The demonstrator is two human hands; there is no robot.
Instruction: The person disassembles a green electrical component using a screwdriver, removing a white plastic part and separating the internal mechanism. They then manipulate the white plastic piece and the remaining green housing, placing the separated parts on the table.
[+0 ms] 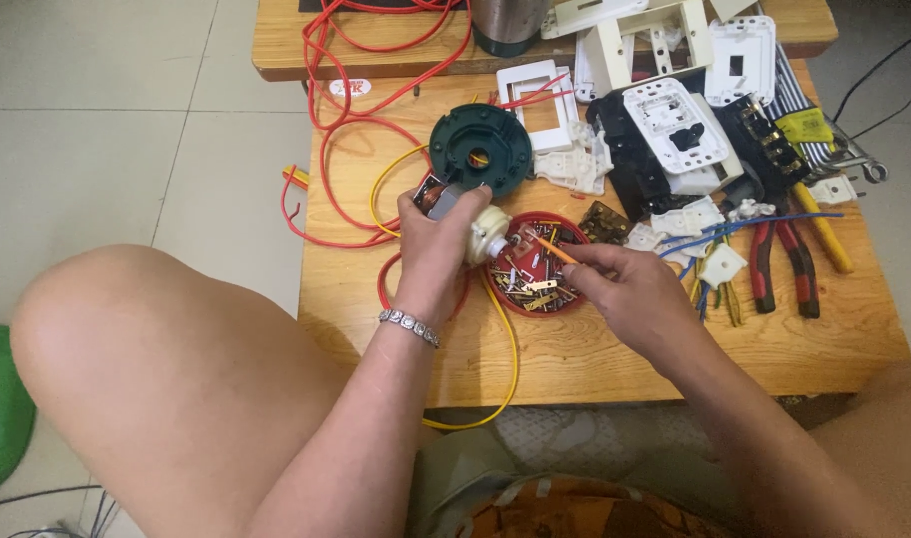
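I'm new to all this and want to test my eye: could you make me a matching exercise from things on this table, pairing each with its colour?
Things:
1. round housing
2. shallow dish of small parts
3. wire loop at the table's near edge
4. switch plate

Colours:
A. yellow
B. white
C. dark green
D. red

Pairs: 1-C, 2-D, 3-A, 4-B

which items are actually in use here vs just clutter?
In use: small motor in left hand; orange-handled tool in right hand; red dish of small parts.

Lying about: green round housing, red-handled pliers, white switch plates, red wire.
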